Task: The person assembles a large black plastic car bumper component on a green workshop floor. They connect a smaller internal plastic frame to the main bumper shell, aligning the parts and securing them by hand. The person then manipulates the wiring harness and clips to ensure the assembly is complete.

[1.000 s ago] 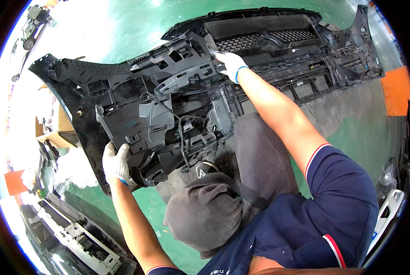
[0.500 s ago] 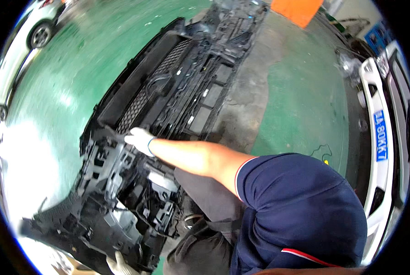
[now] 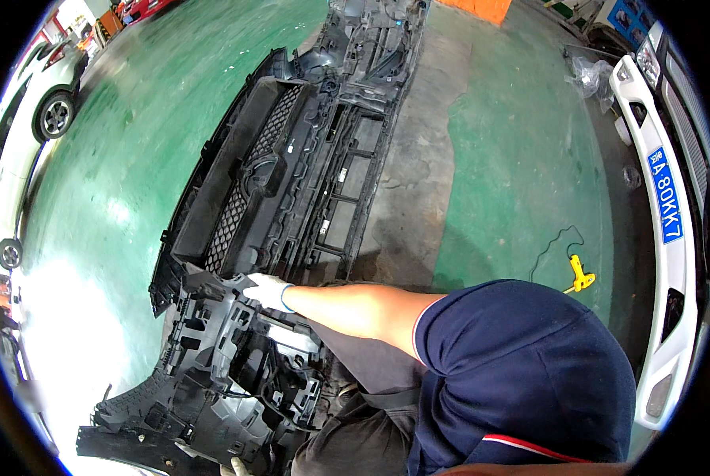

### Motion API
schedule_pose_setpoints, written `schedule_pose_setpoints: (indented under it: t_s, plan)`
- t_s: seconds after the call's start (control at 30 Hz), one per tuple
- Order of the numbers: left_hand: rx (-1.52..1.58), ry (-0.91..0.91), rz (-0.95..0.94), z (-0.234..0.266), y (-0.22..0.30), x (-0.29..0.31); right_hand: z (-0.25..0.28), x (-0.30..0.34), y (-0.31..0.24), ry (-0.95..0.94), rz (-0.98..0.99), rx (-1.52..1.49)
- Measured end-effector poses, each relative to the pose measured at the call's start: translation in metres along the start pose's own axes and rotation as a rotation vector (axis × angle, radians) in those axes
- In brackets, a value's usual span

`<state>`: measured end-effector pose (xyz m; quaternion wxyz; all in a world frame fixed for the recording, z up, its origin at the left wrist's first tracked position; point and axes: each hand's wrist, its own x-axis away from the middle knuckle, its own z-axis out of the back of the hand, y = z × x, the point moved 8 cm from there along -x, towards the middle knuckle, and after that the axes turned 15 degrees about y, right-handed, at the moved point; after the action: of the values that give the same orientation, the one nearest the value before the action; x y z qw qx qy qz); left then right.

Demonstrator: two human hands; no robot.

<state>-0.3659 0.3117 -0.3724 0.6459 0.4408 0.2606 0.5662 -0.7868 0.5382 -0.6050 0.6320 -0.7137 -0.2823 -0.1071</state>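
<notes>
On the green workshop floor, a black front bumper cover is laid inner side up, running from the top centre down to the lower left. The right hand, in a white glove, is set on the upper edge of a black plastic bracket section at the bumper's lower end; whether the grip is closed around that edge or only pressed flat cannot be told. The left hand is seen only as a gloved sliver at the bottom edge, touching the bumper's lower rim; grip cannot be told. Left of the bumper, open floor is seen out to a white car. Right of it, a grey bare strip and more green floor are open, with a yellow tool and cord lying near the shoulder. A white bumper is seen along the right rim, well apart.
</notes>
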Motion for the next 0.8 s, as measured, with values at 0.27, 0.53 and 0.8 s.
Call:
schedule_pose_setpoints:
  t_s: [0.27, 0.53, 0.8]
  plan:
    - [-0.005, 0.028, 0.072, -0.002, -0.002, 0.006, 0.014, 0.012, 0.006, -0.004, -0.028, 0.051]
    - [-0.019, 0.058, 0.125, -0.006, 0.011, 0.023, 0.011, 0.013, 0.007, 0.015, -0.002, 0.106]
    - [0.034, -0.012, 0.103, -0.011, 0.006, 0.015, 0.012, 0.003, 0.016, -0.014, -0.024, 0.057]
